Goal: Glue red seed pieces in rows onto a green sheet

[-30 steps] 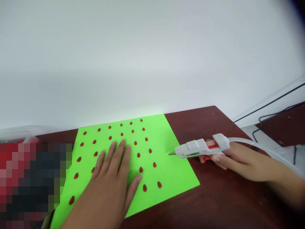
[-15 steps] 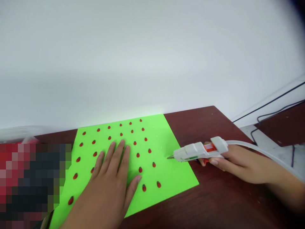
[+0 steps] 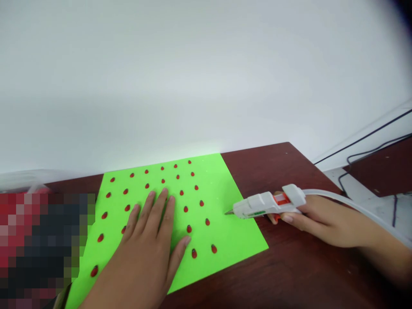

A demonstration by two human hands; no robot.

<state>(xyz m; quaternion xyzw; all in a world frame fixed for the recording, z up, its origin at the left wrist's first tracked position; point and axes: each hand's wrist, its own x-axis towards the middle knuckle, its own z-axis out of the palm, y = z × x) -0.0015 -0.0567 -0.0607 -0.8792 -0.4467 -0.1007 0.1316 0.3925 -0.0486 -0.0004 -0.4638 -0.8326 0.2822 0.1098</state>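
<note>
Green sheet on brown surface; left hand flat, fingers spread, pressing sheet; right hand clamped on white glue gun, nozzle over sheet's right edge

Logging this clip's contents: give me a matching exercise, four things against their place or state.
1. left hand
2. right hand
3. glue gun
4. red dots

a. in rows on the green sheet
b. lying flat on the sheet
c. nozzle pointing left over the sheet
d. closed round the gun's handle

Pairs: 1-b, 2-d, 3-c, 4-a
</note>
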